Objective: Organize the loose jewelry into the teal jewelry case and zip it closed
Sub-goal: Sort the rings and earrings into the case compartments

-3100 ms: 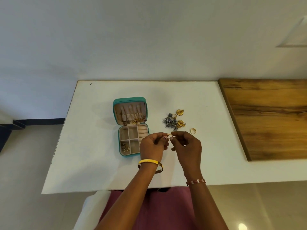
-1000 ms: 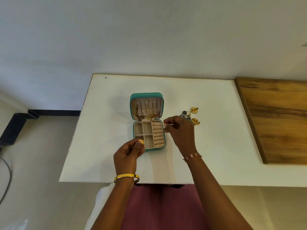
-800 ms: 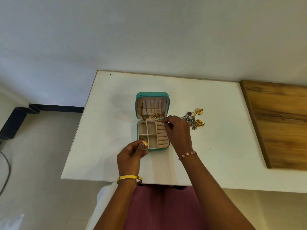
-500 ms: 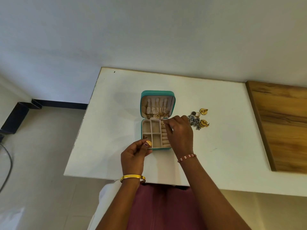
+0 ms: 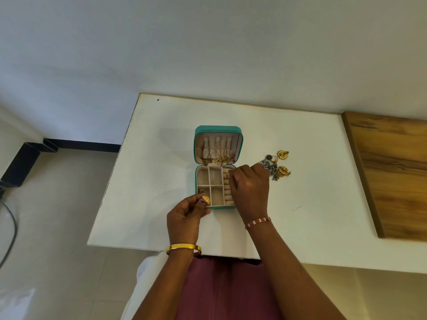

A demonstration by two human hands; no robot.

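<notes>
White tabletop (image 5: 161, 181) carries everything; brown wood board (image 5: 392, 176) lies flush at its rt edge, well apart from the work; pale wall behind, dark skirting strip (image 5: 80, 144) low on the lt; maroon cloth (image 5: 221, 292) of the person's lap shows under the near edge; loose jewelry pile (image 5: 276, 166) (gold flower pieces, grey-silver bits) sits just rt of the case, partly hidden by the rt knuckles; nothing lies across the case's lt compartments; teal jewelry case (image 5: 217, 130) lies open near table centre, lid tipped back w/ chains hanging inside, tray toward the person; rt hand (image 5: 250, 188) reaches over the tray's rt side, palm down, fingers curled, tips at the top of the ring-roll column (image 5: 227, 195); what it pinches, if anything, can't be told – hidden under the fingers; pink-white bracelet (image 5: 257, 222) on that wrist; lt hand (image 5: 184, 217) hovers at the tray's near-lt corner, fingers curled, thumb and forefinger pinching a gold ring (image 5: 205, 199) w/ a broad patterned face, held just over the case's front edge; gold bangle (image 5: 183, 248) on the lt wrist; both forearms come up from the bottom, lt one nearly straight, rt one angled in from the rt
</notes>
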